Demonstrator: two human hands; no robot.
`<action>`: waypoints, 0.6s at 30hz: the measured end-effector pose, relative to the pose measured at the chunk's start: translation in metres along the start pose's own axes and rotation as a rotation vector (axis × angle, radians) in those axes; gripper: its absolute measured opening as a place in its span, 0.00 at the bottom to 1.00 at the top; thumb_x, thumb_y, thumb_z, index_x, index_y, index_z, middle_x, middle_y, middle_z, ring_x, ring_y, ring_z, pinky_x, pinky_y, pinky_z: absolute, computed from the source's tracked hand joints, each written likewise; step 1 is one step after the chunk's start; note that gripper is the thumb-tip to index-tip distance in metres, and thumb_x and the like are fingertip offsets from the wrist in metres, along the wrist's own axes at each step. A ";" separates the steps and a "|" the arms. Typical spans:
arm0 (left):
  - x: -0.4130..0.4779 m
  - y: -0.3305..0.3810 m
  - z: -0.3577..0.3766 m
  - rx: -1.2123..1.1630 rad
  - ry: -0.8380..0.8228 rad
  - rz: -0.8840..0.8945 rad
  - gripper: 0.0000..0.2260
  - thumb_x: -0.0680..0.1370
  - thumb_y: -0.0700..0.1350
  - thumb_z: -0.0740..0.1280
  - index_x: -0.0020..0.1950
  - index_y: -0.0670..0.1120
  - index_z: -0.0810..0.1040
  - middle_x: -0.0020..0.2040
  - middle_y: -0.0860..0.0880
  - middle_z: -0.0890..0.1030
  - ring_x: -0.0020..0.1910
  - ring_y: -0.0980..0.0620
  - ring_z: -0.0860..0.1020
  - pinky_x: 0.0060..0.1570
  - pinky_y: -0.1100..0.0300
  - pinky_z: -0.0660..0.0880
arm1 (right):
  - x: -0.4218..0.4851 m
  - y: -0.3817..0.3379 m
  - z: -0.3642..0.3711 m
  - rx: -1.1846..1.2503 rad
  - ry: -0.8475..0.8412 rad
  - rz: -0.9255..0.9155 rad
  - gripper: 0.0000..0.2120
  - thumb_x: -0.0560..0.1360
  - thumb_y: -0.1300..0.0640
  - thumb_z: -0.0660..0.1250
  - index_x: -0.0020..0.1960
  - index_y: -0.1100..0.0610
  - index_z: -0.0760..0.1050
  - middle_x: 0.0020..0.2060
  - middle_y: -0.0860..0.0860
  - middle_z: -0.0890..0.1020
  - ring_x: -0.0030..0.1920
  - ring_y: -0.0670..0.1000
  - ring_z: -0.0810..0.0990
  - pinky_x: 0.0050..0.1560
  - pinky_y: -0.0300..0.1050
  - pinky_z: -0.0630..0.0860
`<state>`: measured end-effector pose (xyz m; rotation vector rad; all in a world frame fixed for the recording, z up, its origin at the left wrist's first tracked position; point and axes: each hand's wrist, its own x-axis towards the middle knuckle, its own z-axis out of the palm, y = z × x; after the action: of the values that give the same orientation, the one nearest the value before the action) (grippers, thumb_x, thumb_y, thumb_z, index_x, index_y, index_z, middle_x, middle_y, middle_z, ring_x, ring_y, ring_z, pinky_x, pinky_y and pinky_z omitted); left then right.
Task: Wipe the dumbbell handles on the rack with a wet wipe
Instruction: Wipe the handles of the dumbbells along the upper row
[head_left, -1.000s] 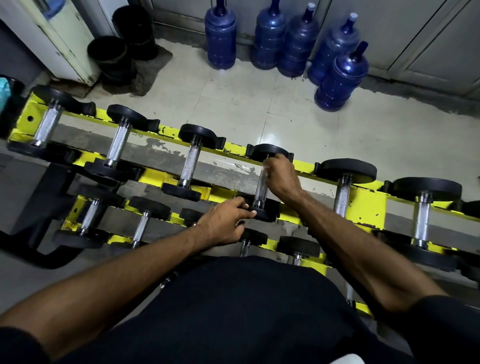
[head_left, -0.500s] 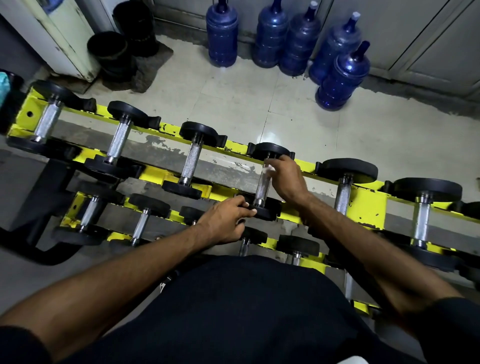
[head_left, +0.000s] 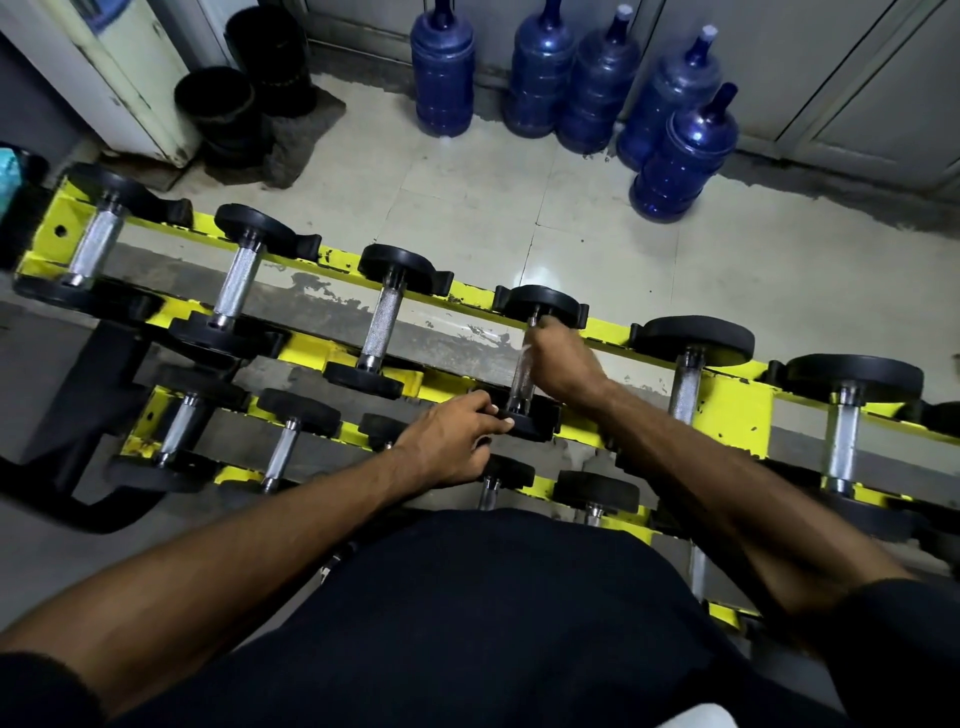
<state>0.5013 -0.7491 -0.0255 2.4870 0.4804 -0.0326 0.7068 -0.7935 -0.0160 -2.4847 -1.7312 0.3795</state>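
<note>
Head view: a yellow rack (head_left: 737, 410) runs across the middle of the frame from upper left to right, holding rows of black dumbbells with steel grips. The dumbbell (head_left: 543, 306) being worked on sits just right of centre on the top tier, fourth from the left.

The right hand (head_left: 563, 364) is wrapped round the upper part of its handle (head_left: 519, 387), close under the far plate. A pale, blurred scrap shows at the edge of the fingers; whether it is the wipe cannot be told.

The left hand (head_left: 452, 441), just below centre, pinches the edge of the near plate of the same dumbbell between thumb and fingers. The two hands are near each other but apart.

Blue water bottles (head_left: 680, 161) stand on the tiled floor at the top of the frame. Black buckets (head_left: 218, 109) sit at upper left.
</note>
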 end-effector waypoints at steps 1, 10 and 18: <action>-0.001 0.000 0.001 -0.001 0.002 0.002 0.18 0.76 0.44 0.68 0.66 0.51 0.80 0.54 0.50 0.75 0.55 0.51 0.77 0.53 0.50 0.79 | 0.000 0.005 0.000 0.086 0.058 0.074 0.07 0.73 0.65 0.68 0.51 0.62 0.79 0.50 0.57 0.76 0.44 0.57 0.78 0.41 0.48 0.75; 0.001 0.000 -0.001 0.011 -0.002 0.003 0.18 0.77 0.44 0.68 0.67 0.52 0.79 0.55 0.51 0.75 0.55 0.53 0.76 0.53 0.52 0.78 | 0.007 0.006 -0.010 0.844 0.216 0.459 0.05 0.74 0.67 0.68 0.44 0.59 0.81 0.37 0.54 0.83 0.36 0.54 0.85 0.34 0.46 0.80; 0.000 -0.001 0.001 0.012 0.003 0.006 0.18 0.77 0.44 0.68 0.67 0.52 0.79 0.55 0.51 0.75 0.54 0.53 0.75 0.52 0.52 0.79 | 0.001 0.005 0.001 0.984 0.205 0.523 0.06 0.74 0.67 0.70 0.46 0.59 0.84 0.45 0.56 0.85 0.43 0.54 0.85 0.46 0.53 0.84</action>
<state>0.5013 -0.7487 -0.0266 2.5003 0.4756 -0.0301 0.7112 -0.7938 -0.0181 -2.0300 -0.5326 0.7469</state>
